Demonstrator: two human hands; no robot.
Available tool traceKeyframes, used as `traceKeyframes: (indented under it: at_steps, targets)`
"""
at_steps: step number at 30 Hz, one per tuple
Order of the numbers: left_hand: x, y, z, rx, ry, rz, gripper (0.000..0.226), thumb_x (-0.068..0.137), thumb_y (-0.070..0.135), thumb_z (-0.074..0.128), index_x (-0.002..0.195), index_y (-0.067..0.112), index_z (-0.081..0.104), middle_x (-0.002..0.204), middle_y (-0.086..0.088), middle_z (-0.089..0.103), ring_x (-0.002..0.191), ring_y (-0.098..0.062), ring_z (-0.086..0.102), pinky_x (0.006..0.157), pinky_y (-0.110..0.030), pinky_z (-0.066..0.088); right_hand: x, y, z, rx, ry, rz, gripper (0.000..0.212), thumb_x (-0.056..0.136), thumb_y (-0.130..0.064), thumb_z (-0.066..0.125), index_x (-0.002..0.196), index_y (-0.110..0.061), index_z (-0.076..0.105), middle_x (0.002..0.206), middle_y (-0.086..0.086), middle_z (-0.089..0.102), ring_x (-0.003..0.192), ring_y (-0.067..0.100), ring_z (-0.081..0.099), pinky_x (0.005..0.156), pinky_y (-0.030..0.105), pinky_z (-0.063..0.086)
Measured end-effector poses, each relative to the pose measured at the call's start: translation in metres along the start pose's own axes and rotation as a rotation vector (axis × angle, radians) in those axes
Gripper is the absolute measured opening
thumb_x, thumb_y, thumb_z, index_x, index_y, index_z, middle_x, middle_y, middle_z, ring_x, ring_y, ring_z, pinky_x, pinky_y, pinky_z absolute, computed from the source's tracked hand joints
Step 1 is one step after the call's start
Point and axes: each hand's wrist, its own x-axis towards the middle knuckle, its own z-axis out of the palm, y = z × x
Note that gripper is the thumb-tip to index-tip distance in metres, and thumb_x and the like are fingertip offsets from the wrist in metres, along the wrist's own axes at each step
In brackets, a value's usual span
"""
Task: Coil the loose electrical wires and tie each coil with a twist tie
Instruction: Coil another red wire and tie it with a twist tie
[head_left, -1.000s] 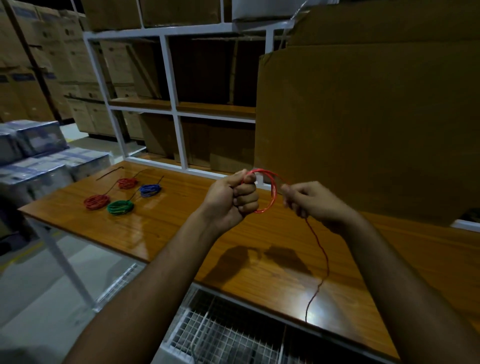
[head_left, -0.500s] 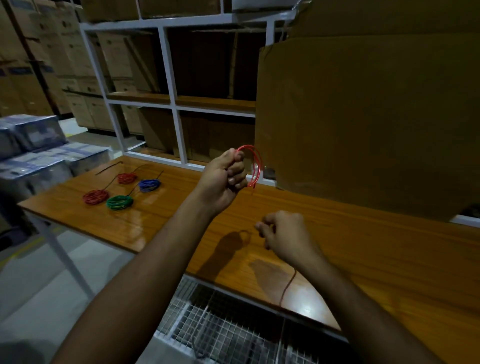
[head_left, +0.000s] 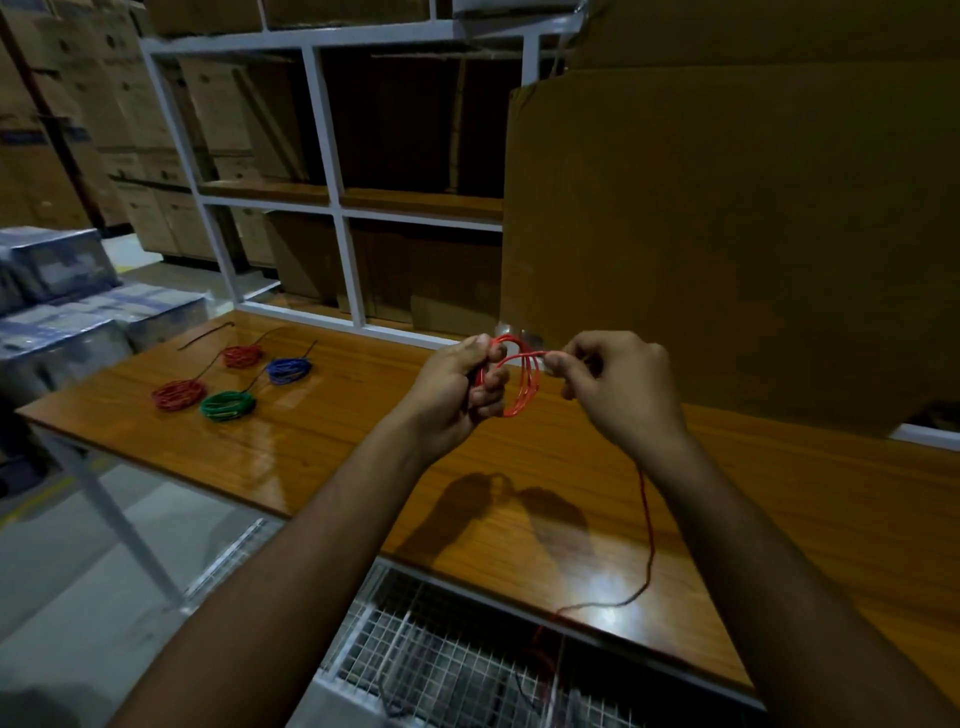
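The left hand (head_left: 457, 395) grips a small red wire coil (head_left: 519, 379) above the wooden table (head_left: 337, 457). The right hand (head_left: 618, 389) pinches the same wire beside it, the loose tail (head_left: 647, 519) trailing down to the table edge.

No readable text, box print too blurred

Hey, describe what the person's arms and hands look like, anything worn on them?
Both forearms are bare as far as the picture shows: no sleeves, gloves, watch or bracelet in view. The left hand and right hand show no rings that I can make out, though the light is dim. No markings are visible.
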Motion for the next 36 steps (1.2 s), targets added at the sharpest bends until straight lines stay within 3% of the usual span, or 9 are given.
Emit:
traceKeyframes:
  at_steps: [4,10,13,18,23,27,30,33,36]
  targets:
    - [0.000,-0.006,-0.005,-0.100,-0.044,-0.073,0.025,0.107,0.025,0.033,0.094,0.011,0.048,0.061,0.003,0.033,0.047,-0.007,0.026,0.047,-0.021,0.020,0.017,0.004,-0.016,0.160,-0.266,0.013,0.017,0.100,-0.014,0.055,0.104,-0.024,0.068,0.090,-0.009,0.067,0.082,0.006,0.063,0.066,0.019,0.050]
    - [-0.002,-0.005,-0.006,-0.212,-0.137,-0.112,0.035,0.104,0.031,0.034,0.080,0.013,0.052,0.056,0.007,0.028,0.051,-0.008,0.013,0.049,-0.023,0.012,0.039,0.012,-0.004,0.173,-0.042,0.056,0.026,0.090,-0.040,0.066,0.081,-0.016,0.067,0.066,-0.003,0.064,0.054,0.007,0.060,0.048,0.020,0.045]
    - [-0.004,0.008,-0.016,-0.279,-0.134,-0.105,0.035,0.101,0.036,0.037,0.076,0.015,0.050,0.054,0.008,0.028,0.048,-0.007,0.017,0.049,-0.022,0.012,0.038,0.035,0.008,0.344,-0.385,0.191,0.041,0.096,-0.048,0.052,0.083,-0.012,0.069,0.068,-0.001,0.056,0.061,0.010,0.049,0.057,0.025,0.039]
    - [-0.004,0.026,-0.033,-0.359,-0.101,-0.015,0.035,0.102,0.036,0.036,0.077,0.016,0.050,0.054,0.009,0.029,0.046,-0.006,0.022,0.047,-0.020,0.015,0.018,0.089,0.040,0.830,-0.774,0.310,0.018,0.093,-0.023,0.063,0.101,-0.012,0.074,0.079,0.003,0.057,0.070,0.011,0.052,0.065,0.024,0.038]
    - [0.002,0.039,-0.048,-0.356,-0.061,0.040,0.038,0.106,0.036,0.033,0.079,0.016,0.050,0.054,0.009,0.031,0.045,-0.005,0.025,0.046,-0.020,0.017,-0.008,0.070,0.074,0.970,-0.559,0.564,0.010,0.095,-0.006,0.059,0.104,-0.002,0.060,0.087,0.016,0.065,0.081,0.029,0.073,0.075,0.043,0.060]
    - [0.007,0.041,-0.052,-0.296,0.010,0.072,0.037,0.107,0.036,0.033,0.081,0.015,0.051,0.054,0.008,0.033,0.043,-0.006,0.028,0.044,-0.020,0.022,-0.023,0.017,0.086,0.450,-0.395,0.391,0.010,0.096,-0.021,0.063,0.091,-0.012,0.062,0.075,0.009,0.068,0.059,0.016,0.070,0.051,0.029,0.055]
    - [0.007,0.043,-0.059,-0.198,0.062,0.103,0.036,0.107,0.035,0.033,0.083,0.015,0.050,0.056,0.007,0.034,0.043,-0.006,0.030,0.045,-0.020,0.024,-0.027,-0.028,0.076,0.046,-0.478,0.063,0.010,0.099,-0.024,0.058,0.090,-0.025,0.064,0.078,-0.004,0.067,0.067,0.006,0.064,0.057,0.023,0.051]
    - [0.000,0.045,-0.065,-0.030,0.104,0.140,0.034,0.108,0.033,0.032,0.084,0.014,0.048,0.059,0.004,0.035,0.047,-0.008,0.033,0.046,-0.020,0.031,-0.027,-0.061,0.058,-0.014,-0.552,-0.155,0.024,0.101,-0.013,0.052,0.116,-0.025,0.066,0.094,-0.010,0.063,0.085,0.004,0.059,0.070,0.018,0.048]
    - [-0.006,0.044,-0.067,0.110,0.113,0.160,0.033,0.108,0.032,0.032,0.085,0.013,0.047,0.060,0.001,0.042,0.050,-0.011,0.043,0.050,-0.021,0.039,-0.022,-0.079,0.049,0.025,-0.356,-0.299,0.034,0.097,-0.005,0.055,0.124,-0.023,0.067,0.096,-0.008,0.067,0.082,0.002,0.061,0.071,0.012,0.048]
